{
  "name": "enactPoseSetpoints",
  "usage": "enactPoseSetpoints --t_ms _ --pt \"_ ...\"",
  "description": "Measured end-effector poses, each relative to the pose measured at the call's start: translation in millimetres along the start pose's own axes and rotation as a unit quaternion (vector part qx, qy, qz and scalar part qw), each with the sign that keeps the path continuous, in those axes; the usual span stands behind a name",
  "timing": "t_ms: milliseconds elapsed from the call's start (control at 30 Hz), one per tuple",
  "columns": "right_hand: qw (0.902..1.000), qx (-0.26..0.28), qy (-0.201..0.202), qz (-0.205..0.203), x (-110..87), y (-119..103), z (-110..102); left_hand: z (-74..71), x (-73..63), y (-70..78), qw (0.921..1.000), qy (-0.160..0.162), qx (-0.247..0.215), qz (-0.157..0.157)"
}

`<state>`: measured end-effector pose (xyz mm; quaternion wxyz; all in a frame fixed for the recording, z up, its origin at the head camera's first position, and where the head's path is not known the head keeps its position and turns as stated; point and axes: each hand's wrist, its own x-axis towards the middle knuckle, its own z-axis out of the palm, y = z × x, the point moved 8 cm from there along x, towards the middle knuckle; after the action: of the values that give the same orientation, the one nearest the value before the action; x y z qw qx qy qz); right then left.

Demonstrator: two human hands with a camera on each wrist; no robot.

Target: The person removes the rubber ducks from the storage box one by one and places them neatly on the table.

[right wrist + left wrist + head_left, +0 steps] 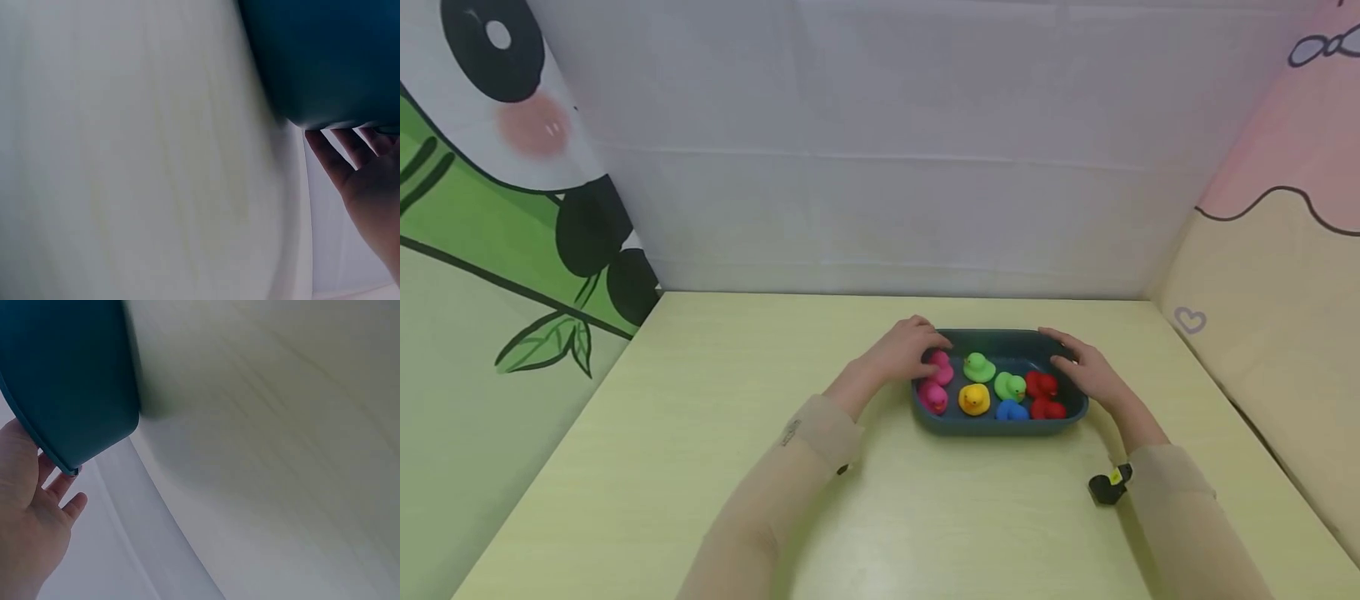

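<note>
gripping the tray [1000, 427], left hand [901, 350] and right hand [1092, 371] half-curled; ducks [974, 399] inside, backdrop [895, 208] behind

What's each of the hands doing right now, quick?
Left hand: holding the dark teal tray at its left end.
Right hand: holding the same tray at its right end.

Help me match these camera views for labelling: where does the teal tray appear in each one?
Head: the tray is right of centre, below mid-height, between the left hand and right hand.
Left wrist: the tray fills the upper left, cut off by the frame.
Right wrist: the tray fills the upper right, also cut off.
Shared landmark: the pale tabletop, visible in all three.
</note>
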<state>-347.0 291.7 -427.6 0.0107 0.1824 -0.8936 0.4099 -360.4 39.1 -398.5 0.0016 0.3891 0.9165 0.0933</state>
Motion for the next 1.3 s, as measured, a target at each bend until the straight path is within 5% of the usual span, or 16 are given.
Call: enactPoseSetpoints --t_ms 267,700,1300 --pt "0.9998 -0.011 0.012 -0.010 0.3 1.9 -2.0 7.3 10.1 -4.7 0.9973 -0.039 -0.032 -0.054" --pt "0.9993 -0.028 0.025 -0.006 3.1 8.8 -2.9 15.3 18.1 -10.6 0.9948 -0.037 -0.049 -0.081" --pt "0.9990 -0.040 0.017 0.009 2.9 8.1 0.5 11.5 15.1 -5.2 0.9975 -0.048 0.008 -0.052"
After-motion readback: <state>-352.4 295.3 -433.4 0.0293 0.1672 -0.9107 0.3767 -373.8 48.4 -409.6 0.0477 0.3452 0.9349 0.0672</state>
